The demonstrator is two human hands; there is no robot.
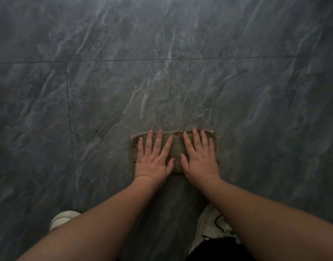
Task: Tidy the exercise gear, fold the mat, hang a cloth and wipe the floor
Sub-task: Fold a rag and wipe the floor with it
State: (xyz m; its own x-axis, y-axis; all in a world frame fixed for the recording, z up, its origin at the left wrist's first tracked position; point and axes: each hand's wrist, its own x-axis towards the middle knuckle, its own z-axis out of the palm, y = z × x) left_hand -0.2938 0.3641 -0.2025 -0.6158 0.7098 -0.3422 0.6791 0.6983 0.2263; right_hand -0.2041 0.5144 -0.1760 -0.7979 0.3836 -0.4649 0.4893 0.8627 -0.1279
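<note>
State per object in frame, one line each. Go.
left hand: fingers straight and spread, pressing flat on the cloth
right hand: fingers straight, pressing flat on the cloth beside the left
cloth: folded, flat on the floor under both hands, brownish stain at its far edge
tiled floor: dark marbled tiles, small dark specks left of the cloth
shoe: white, on the floor, partly hidden by the left forearm

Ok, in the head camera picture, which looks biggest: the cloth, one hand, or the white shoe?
1. Folded cloth, widest, though both hands partly cover it.
2. Left hand and right hand look alike.
3. White shoe, smallest showing, partly hidden behind the arm.
</note>
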